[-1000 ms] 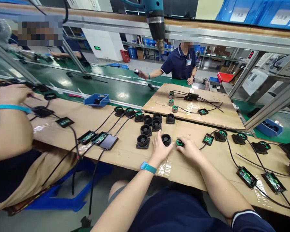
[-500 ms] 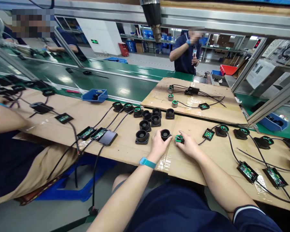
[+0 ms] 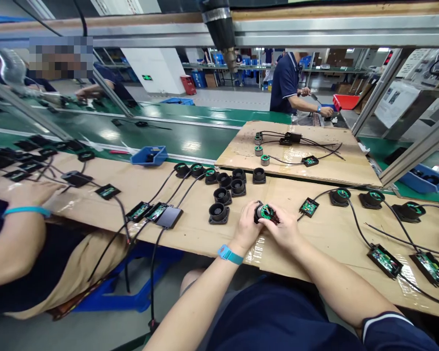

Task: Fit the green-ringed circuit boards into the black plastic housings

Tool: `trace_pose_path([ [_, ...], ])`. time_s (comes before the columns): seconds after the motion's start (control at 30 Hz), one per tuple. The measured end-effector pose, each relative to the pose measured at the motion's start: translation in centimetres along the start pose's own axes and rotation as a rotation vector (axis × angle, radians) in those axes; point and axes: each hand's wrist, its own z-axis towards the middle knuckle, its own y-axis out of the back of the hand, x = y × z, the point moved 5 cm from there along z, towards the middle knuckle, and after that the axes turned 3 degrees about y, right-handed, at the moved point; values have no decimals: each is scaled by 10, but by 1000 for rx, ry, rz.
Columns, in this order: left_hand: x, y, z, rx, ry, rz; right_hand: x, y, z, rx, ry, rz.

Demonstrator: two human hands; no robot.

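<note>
In the head view, my left hand (image 3: 248, 224), with a teal wrist strap, is closed around a black square-flanged round housing (image 3: 257, 206). My right hand (image 3: 286, 228) grips a small round motor (image 3: 266, 211) topped by a green circuit board. The motor sits tilted against the housing's mouth; fingers hide how far it is inside. A black cable runs from near my right hand to an open box with a green board (image 3: 309, 207). Left of my hands stand several more black housings (image 3: 218, 213).
Open black boxes with boards (image 3: 385, 261) lie at right. More wired boxes (image 3: 157, 212) are at left, near a co-worker's arm (image 3: 22, 229). A raised cardboard sheet (image 3: 237, 146) holds wired motors. A power screwdriver (image 3: 221, 34) hangs overhead; a blue bin (image 3: 149, 156) stands behind.
My right hand has brought the motor left to the housing in my left hand, and the hands now meet. The co-worker at the back has turned and lowered their arms.
</note>
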Motion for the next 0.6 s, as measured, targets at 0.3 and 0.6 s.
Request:
trace_pose_path([
  [0.3, -2, 1, -1, 32, 56, -7, -10, -20, -6, 164, -189, -68],
  [0.6, -5, 2, 0, 27, 38, -4, -11, -20, -3, 278, -285, -160],
])
